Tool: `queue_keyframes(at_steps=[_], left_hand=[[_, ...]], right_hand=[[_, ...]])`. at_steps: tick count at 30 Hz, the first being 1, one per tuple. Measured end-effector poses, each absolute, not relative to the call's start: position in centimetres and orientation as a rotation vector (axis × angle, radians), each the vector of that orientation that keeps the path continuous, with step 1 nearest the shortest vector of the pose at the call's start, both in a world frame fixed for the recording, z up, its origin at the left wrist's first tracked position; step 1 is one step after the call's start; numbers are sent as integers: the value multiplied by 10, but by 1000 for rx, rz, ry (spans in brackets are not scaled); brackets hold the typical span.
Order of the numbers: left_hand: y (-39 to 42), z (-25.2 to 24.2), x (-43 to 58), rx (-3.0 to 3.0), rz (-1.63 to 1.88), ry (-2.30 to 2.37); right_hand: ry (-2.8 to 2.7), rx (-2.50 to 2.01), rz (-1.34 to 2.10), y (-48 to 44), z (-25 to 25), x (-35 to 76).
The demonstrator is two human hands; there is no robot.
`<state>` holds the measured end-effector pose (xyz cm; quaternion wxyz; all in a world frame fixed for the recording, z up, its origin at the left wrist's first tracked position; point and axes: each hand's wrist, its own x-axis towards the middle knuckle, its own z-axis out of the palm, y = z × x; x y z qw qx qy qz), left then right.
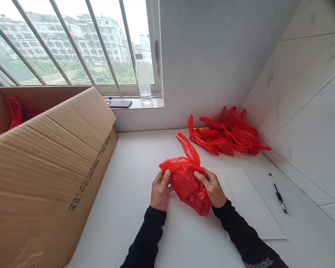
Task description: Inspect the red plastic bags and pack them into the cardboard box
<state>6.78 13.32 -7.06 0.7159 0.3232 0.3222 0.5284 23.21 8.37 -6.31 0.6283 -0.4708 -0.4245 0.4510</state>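
Note:
A red plastic bag [185, 182] is held up just over the white table, its looped handles pointing up and away from me. My left hand [160, 189] pinches the bag's left edge, thumb on top. On the other side, my right hand [211, 186] grips the bag near the base of the handles, also with the thumb on top. Something inside makes the bag bulge, but the red plastic hides what it is. Beneath and beyond my right hand lies a sheet of paper [251, 204] with rows of small marks.
An open cardboard box [53, 160] with red bags inside stands at the left. Several tied red bags [229, 134] are heaped against the back wall. A pen [280, 199] and its cap [270, 174] lie at the right. On the windowsill are a water bottle [144, 82] and a phone [120, 104].

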Motion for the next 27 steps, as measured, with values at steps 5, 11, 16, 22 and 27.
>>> queue_keyframes(at_steps=[5,11,16,22,27], left_hand=[[128,-73,72,989,1205,783],[117,-59,79,765,948,508],[122,-62,69,500,1052,616],[124,-62,65,559,988,583],[121,-58,68,654,908,512]], right_hand=[[-1010,-1252,651,77,-57,230],[-1497,-1231,553,68,-56,215],[-1455,-1148,561,65,-54,213],[-1253,-1340,599,77,-56,224],[-1285,-1316,656,81,-57,224]])
